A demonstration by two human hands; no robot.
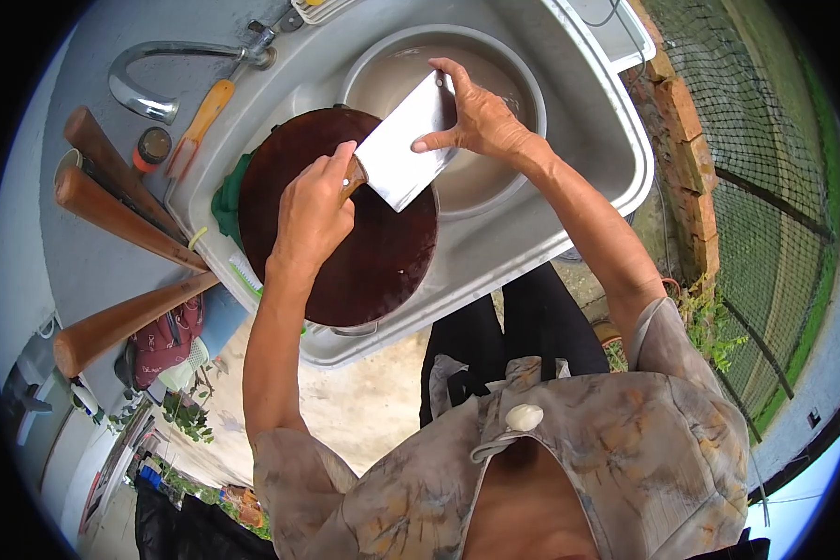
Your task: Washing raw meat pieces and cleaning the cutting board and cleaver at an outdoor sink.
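Note:
A cleaver with a broad metal blade (400,157) is held over the sink between both hands. My left hand (315,203) is closed around its wooden handle (353,178). With the thumb on the blade's flat face and the fingers at its far end, my right hand (479,115) grips the blade. Beneath the cleaver lies a round dark red-brown board (336,273), seemingly a cutting board or lid. A round metal basin (539,115) of murky water sits beyond it, under the right hand. The blade hides part of the board and of the basin.
Both stand in a grey sink (462,255). A chrome faucet (161,47) arches at the upper left, near an orange-handled tool (210,108). Several brown wooden poles (126,213) reach the sink's left edge. Green cloth (227,206) lies beside the board. Bricks and netting (742,91) stand right.

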